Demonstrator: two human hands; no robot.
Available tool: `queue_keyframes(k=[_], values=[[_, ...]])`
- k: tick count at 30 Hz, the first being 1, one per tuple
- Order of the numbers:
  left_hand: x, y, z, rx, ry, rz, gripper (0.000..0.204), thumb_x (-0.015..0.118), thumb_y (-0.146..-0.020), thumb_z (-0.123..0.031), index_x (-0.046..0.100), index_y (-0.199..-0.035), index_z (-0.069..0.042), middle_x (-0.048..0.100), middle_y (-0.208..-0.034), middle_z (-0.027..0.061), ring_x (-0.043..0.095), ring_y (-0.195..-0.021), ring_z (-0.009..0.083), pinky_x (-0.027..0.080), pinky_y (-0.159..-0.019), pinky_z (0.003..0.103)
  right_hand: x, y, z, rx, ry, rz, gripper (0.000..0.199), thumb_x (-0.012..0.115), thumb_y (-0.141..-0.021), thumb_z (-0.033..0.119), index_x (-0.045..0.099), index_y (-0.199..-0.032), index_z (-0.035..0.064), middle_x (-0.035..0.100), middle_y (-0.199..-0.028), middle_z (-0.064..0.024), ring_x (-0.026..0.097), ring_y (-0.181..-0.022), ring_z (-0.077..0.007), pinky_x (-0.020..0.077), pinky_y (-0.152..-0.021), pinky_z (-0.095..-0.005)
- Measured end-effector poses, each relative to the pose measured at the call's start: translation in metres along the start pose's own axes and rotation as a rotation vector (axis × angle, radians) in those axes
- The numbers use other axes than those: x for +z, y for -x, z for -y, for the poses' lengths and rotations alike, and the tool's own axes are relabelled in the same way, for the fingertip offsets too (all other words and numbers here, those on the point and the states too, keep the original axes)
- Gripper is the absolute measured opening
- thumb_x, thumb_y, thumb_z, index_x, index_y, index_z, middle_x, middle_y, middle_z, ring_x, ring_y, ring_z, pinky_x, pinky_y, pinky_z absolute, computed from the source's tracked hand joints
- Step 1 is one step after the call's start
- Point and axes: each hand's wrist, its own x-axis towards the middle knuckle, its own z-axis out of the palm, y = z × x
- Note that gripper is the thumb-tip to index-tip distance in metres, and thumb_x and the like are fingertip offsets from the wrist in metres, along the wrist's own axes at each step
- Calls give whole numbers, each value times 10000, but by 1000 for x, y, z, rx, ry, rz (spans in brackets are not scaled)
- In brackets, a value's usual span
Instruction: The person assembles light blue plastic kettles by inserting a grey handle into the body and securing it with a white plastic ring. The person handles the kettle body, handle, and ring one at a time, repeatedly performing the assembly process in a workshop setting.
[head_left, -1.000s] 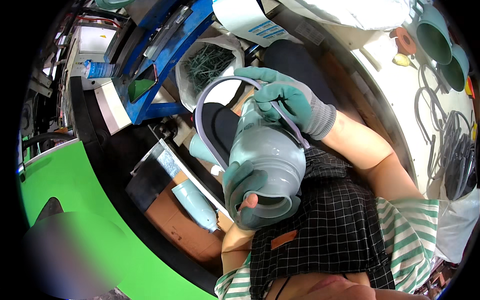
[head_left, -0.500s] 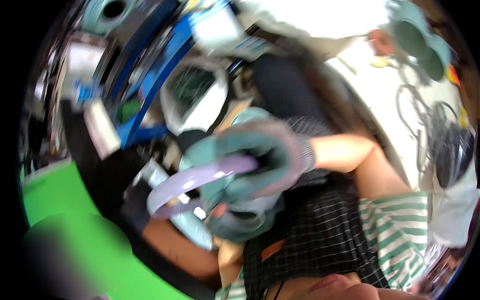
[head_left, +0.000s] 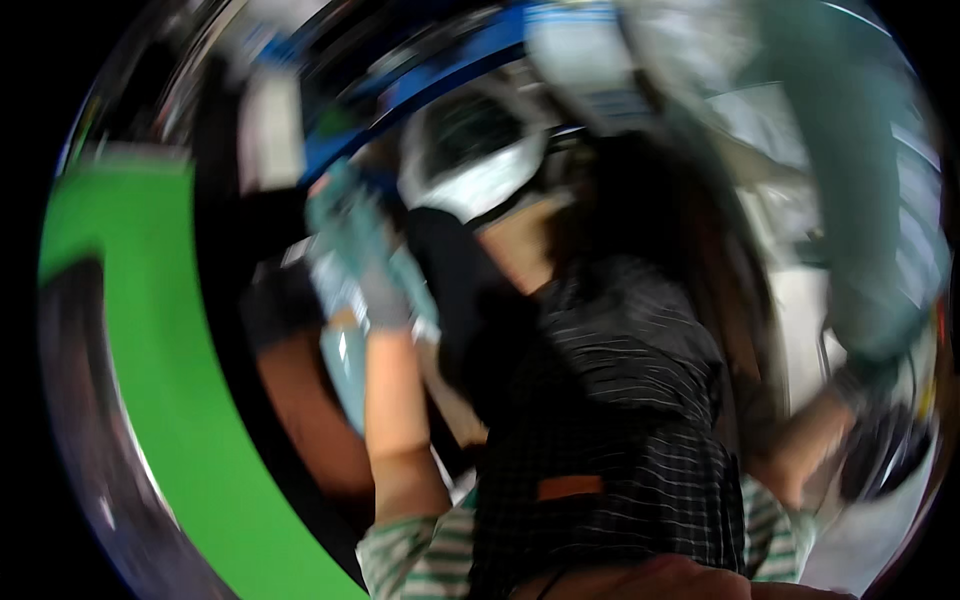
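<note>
Both my hands wear grey-green gloves and are smeared by motion. My left hand [head_left: 350,225] reaches forward over crumpled clear plastic [head_left: 330,275], its blurred fingers stretched out, and I see nothing held in them. A glossy pale blue piece [head_left: 345,375] lies beside my left forearm. Out at the far right is my right hand [head_left: 872,375], its fingers lost in the blur. Directly beyond it stands a large, long grey-green shape [head_left: 845,190]. Whether my right hand touches this shape, I cannot tell.
A white-lined bin [head_left: 480,185] with dark contents stands ahead, beside a blue frame [head_left: 430,85]. Bright green surface [head_left: 165,340] runs along the left. A cardboard piece [head_left: 520,245] lies near my knees. To the right are a pale surface [head_left: 800,310] and a dark bundle [head_left: 885,455].
My hands have moved apart from in front of my body, the left forward and left, the right far out to the right. The lilac curved piece between them is out of sight.
</note>
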Motion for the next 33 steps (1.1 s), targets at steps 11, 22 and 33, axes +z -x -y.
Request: queue_keyframes(k=[11, 22, 33], values=[[-242, 126, 359, -763, -421, -368, 661, 747, -894, -475, 569, -1288, 25, 635, -1243, 233, 657, -1084, 340, 513, -991, 470, -58, -100, -28, -300, 750, -265, 477, 589, -1061, 239, 551, -1468, -8, 649, -1348, -142, 624, -1211, -236, 504, -1048, -364], [-180, 22, 365, 456, -1204, 104, 240, 633, -852, -186, 632, -1055, -58, 673, -973, 178, 645, -927, 396, 514, -822, 480, 57, -55, -20, -383, 849, -12, 471, 501, -1098, 222, 514, -1508, -9, 630, -1375, -153, 604, -1255, -271, 474, -1091, -398], [-176, -27, 407, -465, -1376, 750, 1104, 880, -645, -612, 479, -1545, -114, 505, -1574, 167, 449, -1481, 347, 278, -1252, 553, 186, 51, -53, -108, 713, 705, 485, 791, -938, 226, 645, -1356, 29, 728, -1212, -153, 719, -1085, -299, 561, -951, -395]])
